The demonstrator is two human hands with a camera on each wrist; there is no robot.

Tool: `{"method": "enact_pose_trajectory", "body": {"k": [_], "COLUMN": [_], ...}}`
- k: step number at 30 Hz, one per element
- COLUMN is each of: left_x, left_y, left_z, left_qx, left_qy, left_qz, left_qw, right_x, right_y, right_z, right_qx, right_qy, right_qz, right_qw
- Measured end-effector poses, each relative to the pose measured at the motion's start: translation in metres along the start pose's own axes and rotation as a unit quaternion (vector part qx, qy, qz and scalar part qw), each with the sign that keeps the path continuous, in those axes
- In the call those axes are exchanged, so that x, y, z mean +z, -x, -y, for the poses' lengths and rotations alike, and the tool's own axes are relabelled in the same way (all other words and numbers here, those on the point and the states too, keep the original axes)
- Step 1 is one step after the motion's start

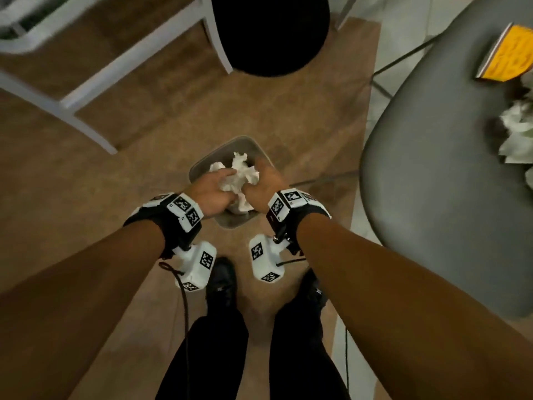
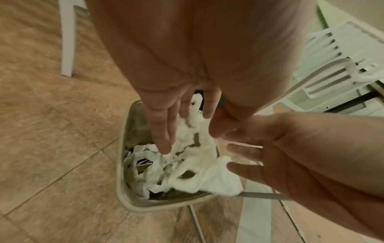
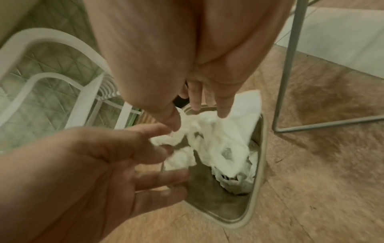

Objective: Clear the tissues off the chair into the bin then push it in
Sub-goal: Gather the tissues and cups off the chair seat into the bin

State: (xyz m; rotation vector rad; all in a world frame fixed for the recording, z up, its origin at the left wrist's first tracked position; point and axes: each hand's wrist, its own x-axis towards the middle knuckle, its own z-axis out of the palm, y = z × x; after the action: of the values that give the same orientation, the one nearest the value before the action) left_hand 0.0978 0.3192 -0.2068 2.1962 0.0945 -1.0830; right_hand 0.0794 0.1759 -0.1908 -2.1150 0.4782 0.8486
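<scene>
A small beige bin stands on the floor in front of my feet. Both hands hover right over its mouth, the left hand and the right hand facing each other. Between them hangs a crumpled white tissue wad. In the left wrist view my left hand has straight fingers brushing the wad; more tissues lie inside the bin. In the right wrist view my right hand is spread above the wad. The grey chair seat at right carries more tissues.
A yellow book lies on the chair seat beyond the tissues. A black round object and a white frame stand on the brown floor ahead. A thin metal chair leg runs close beside the bin.
</scene>
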Motion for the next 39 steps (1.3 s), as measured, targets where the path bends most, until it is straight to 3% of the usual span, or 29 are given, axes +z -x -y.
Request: {"method": "enact_pose_trajectory", "body": {"k": [5,9,15,19,25,32,35,39], "left_x": [0.000,-0.008,-0.007,0.026,0.120,0.231,0.262,0.266], "left_y": [-0.006,0.004,0.009,-0.004,0.000,0.013,0.008,-0.012], "left_z": [0.019,-0.014,-0.120,-0.197,-0.328,-0.439,-0.458,-0.456], "left_qx": [-0.013,-0.016,0.046,0.104,0.288,0.424,0.405,0.394], "left_qy": [0.027,-0.001,-0.108,-0.113,-0.186,-0.320,-0.388,-0.384], "left_qz": [0.011,-0.009,-0.053,-0.033,-0.038,-0.008,0.011,0.009], "left_qw": [0.999,1.000,0.992,0.988,0.939,0.847,0.828,0.835], "right_x": [0.000,-0.021,-0.113,-0.181,-0.269,-0.321,-0.339,-0.363], "right_y": [-0.004,0.004,0.052,0.078,0.124,0.170,0.178,0.179], "right_z": [-0.021,-0.036,-0.034,-0.071,-0.178,-0.295,-0.313,-0.317], "right_qx": [0.023,0.034,0.035,0.035,0.092,0.184,0.189,0.164], "right_qy": [0.016,-0.016,-0.092,-0.118,-0.169,-0.183,-0.184,-0.158], "right_qz": [0.034,0.038,-0.036,-0.102,-0.214,-0.292,-0.383,-0.493], "right_qw": [0.999,0.999,0.994,0.987,0.958,0.920,0.885,0.840]}}
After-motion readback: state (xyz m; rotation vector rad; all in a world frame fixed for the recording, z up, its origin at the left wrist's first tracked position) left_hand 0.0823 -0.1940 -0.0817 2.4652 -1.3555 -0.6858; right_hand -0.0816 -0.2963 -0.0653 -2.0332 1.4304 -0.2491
